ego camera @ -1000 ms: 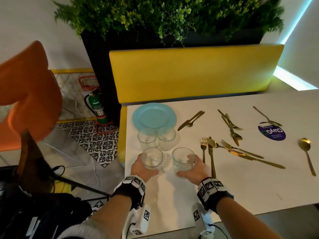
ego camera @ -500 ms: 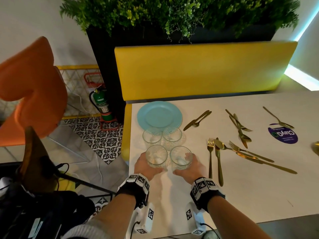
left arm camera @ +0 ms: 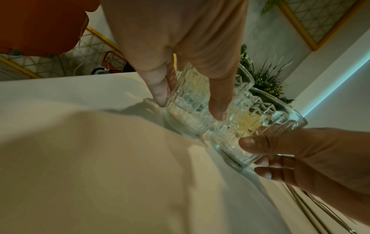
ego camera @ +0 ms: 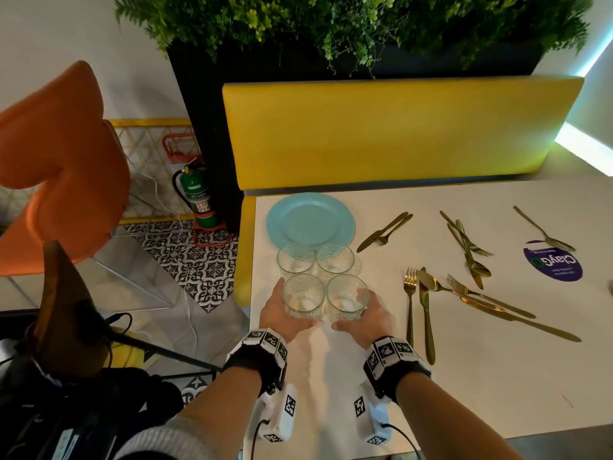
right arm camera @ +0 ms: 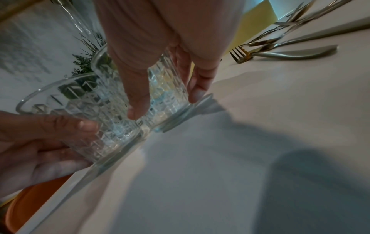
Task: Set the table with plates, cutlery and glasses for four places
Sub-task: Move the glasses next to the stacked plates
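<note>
Near the white table's point(ego camera: 464, 376) left end, my left hand point(ego camera: 282, 313) grips a clear cut-pattern glass point(ego camera: 303, 295) point(left arm camera: 188, 107), and my right hand point(ego camera: 366, 315) grips a second glass point(ego camera: 346, 297) point(right arm camera: 166, 88) beside it. The two glasses touch side by side. Just beyond them stand two more glasses point(ego camera: 315, 260), empty and untouched. A light-blue plate stack point(ego camera: 310, 219) lies behind those, at the far left corner. Several gold knives, forks and spoons point(ego camera: 464, 287) lie scattered to the right.
A gold fork and knife point(ego camera: 418, 310) lie parallel just right of my right hand. A purple round sticker point(ego camera: 553, 263) marks the table farther right. A yellow bench back point(ego camera: 398, 131) runs along the far side. An orange chair point(ego camera: 56, 161) stands to the left.
Both hands have slid their glasses together; a gap between them a second ago has closed, and they now sit closer behind the two far glasses. The view has shifted slightly.
</note>
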Demonstrator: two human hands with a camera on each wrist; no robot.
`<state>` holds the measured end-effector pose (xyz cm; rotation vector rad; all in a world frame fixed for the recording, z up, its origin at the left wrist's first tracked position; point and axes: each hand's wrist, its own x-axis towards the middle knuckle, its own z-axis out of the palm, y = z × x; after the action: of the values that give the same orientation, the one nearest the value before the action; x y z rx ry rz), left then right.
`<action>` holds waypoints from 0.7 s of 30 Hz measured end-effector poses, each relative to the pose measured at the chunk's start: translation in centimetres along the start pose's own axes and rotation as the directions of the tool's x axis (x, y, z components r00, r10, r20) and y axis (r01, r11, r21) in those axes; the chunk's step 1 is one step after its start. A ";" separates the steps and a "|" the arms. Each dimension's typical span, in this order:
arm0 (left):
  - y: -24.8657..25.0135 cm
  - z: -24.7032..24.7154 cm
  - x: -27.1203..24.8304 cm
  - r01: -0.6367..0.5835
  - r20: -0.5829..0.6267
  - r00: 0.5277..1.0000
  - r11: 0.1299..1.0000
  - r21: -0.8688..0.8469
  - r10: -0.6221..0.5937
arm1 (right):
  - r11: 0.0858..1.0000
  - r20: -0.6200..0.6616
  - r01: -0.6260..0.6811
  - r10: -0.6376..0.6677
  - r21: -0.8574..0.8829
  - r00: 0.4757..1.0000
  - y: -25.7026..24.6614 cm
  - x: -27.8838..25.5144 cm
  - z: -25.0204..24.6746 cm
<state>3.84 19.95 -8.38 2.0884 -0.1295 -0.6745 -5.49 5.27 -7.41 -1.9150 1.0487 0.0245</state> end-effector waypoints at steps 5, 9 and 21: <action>0.0 0.1 0.5 -0.029 0.004 1.000 1.000 -0.009 0.029 | 1.000 0.001 -0.010 0.010 0.026 1.000 0.1 0.6 0.1; 0.2 0.0 0.5 -0.033 -0.008 0.999 0.999 -0.006 0.033 | 1.000 -0.009 -0.007 0.007 0.027 1.000 0.1 0.8 0.2; 1.3 -0.1 -0.5 0.027 -0.039 0.999 0.998 0.064 -0.025 | 0.999 0.000 0.018 -0.018 0.050 1.000 0.4 0.3 -0.8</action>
<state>3.73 19.43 -7.04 2.1670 -0.1038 -0.6537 -5.82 4.42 -7.39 -1.8788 1.0223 -0.0120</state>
